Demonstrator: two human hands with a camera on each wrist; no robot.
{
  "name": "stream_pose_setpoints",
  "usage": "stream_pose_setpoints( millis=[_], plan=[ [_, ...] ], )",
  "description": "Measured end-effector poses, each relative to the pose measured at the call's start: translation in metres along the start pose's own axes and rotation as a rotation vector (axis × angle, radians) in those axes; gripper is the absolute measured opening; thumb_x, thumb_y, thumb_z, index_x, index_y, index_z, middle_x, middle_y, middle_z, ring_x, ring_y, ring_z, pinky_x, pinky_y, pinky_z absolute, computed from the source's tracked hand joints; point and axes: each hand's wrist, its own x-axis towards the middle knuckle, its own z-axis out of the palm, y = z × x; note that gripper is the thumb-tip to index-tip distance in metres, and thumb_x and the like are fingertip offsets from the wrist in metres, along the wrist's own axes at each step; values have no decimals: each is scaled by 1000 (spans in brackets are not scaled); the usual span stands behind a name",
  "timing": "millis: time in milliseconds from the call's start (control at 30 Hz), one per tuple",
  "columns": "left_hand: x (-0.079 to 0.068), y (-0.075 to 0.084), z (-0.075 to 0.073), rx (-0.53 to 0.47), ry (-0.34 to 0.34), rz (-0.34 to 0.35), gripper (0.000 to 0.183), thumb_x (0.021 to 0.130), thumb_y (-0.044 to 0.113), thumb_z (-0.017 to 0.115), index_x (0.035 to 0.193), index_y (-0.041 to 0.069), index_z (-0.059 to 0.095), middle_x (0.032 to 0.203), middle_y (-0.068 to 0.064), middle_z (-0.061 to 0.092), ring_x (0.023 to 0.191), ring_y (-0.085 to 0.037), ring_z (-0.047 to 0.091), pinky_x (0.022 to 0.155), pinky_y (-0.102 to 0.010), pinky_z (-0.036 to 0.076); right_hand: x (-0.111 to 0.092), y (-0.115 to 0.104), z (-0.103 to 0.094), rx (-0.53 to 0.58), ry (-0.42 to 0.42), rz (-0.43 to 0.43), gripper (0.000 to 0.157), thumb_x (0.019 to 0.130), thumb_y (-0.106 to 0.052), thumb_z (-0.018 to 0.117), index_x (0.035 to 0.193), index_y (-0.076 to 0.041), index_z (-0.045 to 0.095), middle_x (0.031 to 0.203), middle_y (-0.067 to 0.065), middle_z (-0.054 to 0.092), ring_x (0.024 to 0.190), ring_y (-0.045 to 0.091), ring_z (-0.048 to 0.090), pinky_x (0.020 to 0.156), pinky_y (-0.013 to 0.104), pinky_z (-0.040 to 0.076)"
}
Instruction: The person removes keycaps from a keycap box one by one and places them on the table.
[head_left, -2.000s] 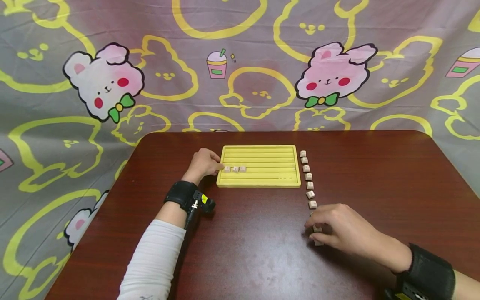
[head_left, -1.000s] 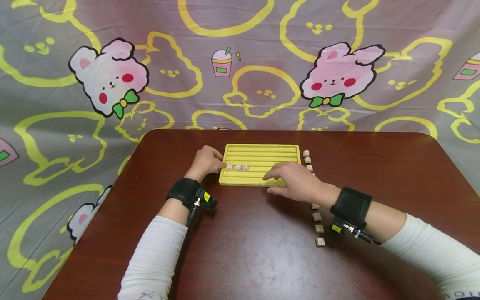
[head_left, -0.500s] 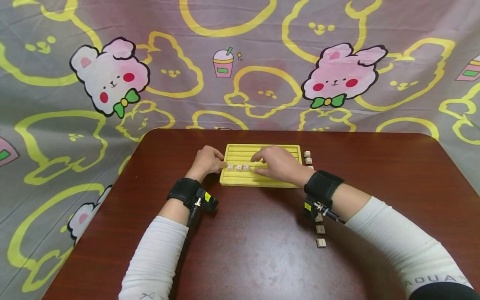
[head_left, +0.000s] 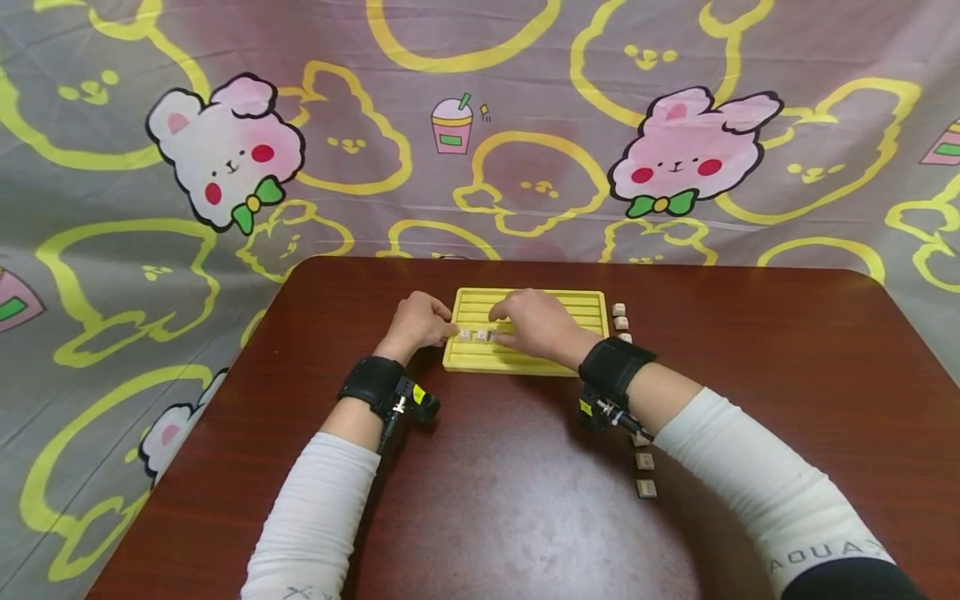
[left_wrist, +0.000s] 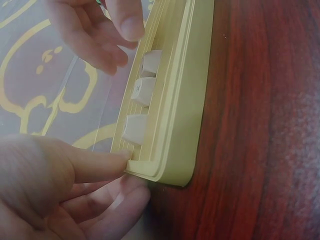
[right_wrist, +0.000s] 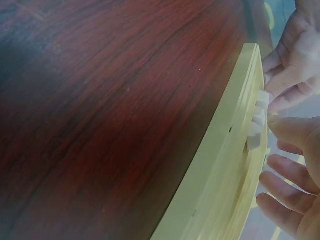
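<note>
A yellow ridged tray (head_left: 480, 364) lies on the table, and three white keycaps (head_left: 482, 335) stand in one of its grooves near the left end. My left hand (head_left: 417, 323) pinches the tray's left edge; in the left wrist view its thumb (left_wrist: 102, 165) is on the rim with the fingers below. My right hand (head_left: 542, 323) is over the middle of the tray, fingers loosely bent and nothing between them. Its thumb tip is close to the rightmost keycap (right_wrist: 255, 136) in the right wrist view. One keycap (left_wrist: 143, 91) bears an X-like mark.
To the right of the tray, more loose keycaps (head_left: 621, 323) form a column toward the front, down to the nearest keycap (head_left: 646, 489). My right forearm hides part of it. A patterned cloth (head_left: 525, 183) hangs behind the brown table (head_left: 487, 483).
My right hand has left the front of the keycap column and moved left and away from me, over the tray to the three keycaps. The left hand stays on the tray's edge.
</note>
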Motion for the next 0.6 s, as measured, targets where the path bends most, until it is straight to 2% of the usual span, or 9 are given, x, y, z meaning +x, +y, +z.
stream_pose_setpoints(
  millis=[167,433,600],
  plan=[
    [1,-1,0,-2,-3,3,34,87,14,75,117,0,69,110,-18,70,73,-14,70,63,-22,59,4,0,4,1,-19,23,30,91,-28,71,117,-14,73,115,2,74,104,20,69,86,37,58],
    [0,0,-1,-2,-6,-11,35,86,16,76,117,0,69,109,-17,69,72,-13,68,61,-20,57,5,-1,11,10,-24,44,19,89,-23,72,106,-15,75,102,0,75,90,15,67,78,34,57],
    [-1,1,-1,2,-5,-14,35,86,15,76,117,1,69,109,-17,70,71,-13,69,60,-19,56,7,-1,15,5,-10,27,12,88,-19,72,99,-15,76,92,-2,74,79,12,62,72,30,54]
  ],
)
